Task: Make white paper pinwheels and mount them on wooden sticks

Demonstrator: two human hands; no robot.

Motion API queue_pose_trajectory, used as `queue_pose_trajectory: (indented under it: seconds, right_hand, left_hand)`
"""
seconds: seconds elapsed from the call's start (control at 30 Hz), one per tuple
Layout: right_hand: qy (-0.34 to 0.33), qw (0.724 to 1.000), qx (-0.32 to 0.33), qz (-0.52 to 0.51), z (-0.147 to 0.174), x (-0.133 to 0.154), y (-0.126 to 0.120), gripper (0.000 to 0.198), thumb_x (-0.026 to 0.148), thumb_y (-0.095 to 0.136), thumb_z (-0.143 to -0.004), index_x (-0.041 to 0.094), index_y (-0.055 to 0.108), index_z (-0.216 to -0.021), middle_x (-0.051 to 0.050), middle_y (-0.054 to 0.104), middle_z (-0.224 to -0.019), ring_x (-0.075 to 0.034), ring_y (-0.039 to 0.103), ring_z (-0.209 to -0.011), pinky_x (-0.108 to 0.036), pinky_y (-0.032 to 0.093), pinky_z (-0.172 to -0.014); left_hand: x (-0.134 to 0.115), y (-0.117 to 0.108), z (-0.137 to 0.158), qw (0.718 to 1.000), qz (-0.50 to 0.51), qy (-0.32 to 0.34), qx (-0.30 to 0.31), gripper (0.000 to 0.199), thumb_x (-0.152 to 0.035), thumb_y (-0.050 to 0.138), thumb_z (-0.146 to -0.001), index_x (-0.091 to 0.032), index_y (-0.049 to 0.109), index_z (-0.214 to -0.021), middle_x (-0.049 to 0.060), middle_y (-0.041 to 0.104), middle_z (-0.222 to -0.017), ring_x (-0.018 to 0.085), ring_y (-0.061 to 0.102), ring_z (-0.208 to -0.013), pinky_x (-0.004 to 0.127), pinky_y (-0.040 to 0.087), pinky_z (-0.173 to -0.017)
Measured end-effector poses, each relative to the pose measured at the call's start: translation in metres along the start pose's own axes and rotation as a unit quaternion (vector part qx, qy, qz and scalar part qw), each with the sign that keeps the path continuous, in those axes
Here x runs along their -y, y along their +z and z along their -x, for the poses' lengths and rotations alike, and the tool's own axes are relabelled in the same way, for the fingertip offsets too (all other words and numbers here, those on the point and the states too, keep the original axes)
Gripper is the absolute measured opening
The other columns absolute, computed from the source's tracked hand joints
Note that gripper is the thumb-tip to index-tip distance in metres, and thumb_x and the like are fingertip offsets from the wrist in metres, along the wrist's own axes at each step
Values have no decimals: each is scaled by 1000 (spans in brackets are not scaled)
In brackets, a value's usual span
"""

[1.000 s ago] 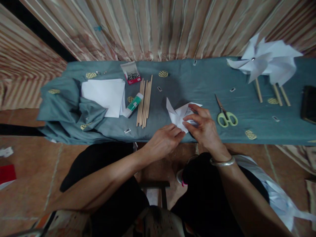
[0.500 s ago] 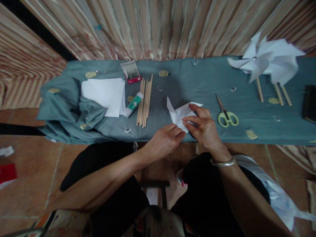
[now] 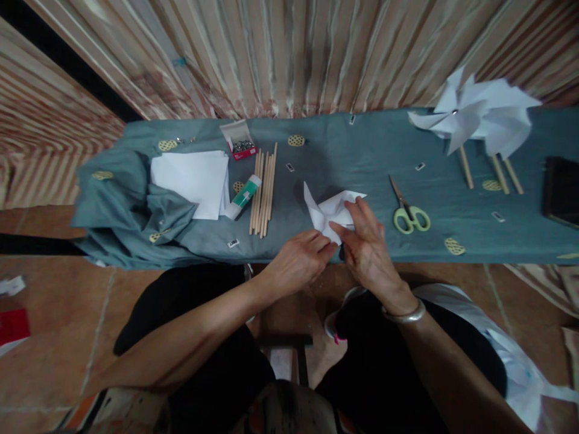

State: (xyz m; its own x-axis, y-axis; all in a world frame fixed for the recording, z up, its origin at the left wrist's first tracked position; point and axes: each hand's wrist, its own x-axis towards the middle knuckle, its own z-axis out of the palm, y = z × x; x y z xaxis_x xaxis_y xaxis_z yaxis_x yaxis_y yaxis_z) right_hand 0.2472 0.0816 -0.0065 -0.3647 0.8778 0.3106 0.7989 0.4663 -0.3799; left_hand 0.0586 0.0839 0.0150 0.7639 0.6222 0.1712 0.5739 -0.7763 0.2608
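A partly folded white paper pinwheel (image 3: 323, 214) lies at the front edge of the cloth-covered table, its blades standing up at the left and right. My left hand (image 3: 303, 256) is closed, pinching the near edge of the paper. My right hand (image 3: 365, 244) grips the paper from the right, thumb near its middle and fingers bent over the right-hand blade. The paper's near corner is partly hidden by my fingers. Green-handled scissors (image 3: 409, 216) lie to the right of my right hand.
Left of the pinwheel are wooden sticks (image 3: 263, 196), a green-and-white glue stick box (image 3: 244, 196), an open box of metal pins (image 3: 241, 144) and white paper sheets (image 3: 194, 181). Finished pinwheels (image 3: 479, 111) lie at the far right, near a dark object (image 3: 561, 191). A pleated curtain (image 3: 289, 54) hangs behind.
My right thumb and fingers have shifted slightly nearer on the paper, and the right-hand part of it is pressed inward. My left hand stays pinching the near edge. The view has shifted a little.
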Motion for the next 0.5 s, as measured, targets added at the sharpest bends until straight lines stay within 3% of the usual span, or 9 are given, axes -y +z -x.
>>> queue_pose_trajectory:
  seconds: [0.17,0.3,0.4,0.5]
  right_hand:
    - [-5,1000,-13,14,3,2,3,41,12,41,-91,32,58,-124,-3,30,-157,-31,17,-148,-59,35,-106]
    - [-3,1000,-19,7,2,3,6,40,12,40,-91,28,59,-123,-6,33,-156,-31,17,-148,-59,32,-108]
    - [5,1000,-26,-7,0,5,7,40,12,40,-91,29,60,-122,-5,36,-155,-29,17,-148,-58,30,-110]
    - [6,1000,-26,-10,-1,6,6,40,13,39,-91,27,61,-121,-7,38,-153,-29,17,-148,-56,31,-109]
  left_hand:
    - [6,-9,3,999,34,-12,-36,24,-26,48,-94,-12,59,-111,8,65,-99,21,58,-93,36,51,-83]
    - [23,-17,7,989,99,-63,-92,27,-33,47,-96,-14,63,-107,8,67,-97,20,60,-91,35,52,-83]
    - [35,-18,10,974,146,-114,-130,25,-30,49,-95,-15,64,-108,7,69,-98,18,62,-93,34,52,-84]
    - [34,-18,10,978,127,-106,-130,24,-26,48,-95,-15,65,-107,8,69,-97,18,61,-91,34,51,-83]
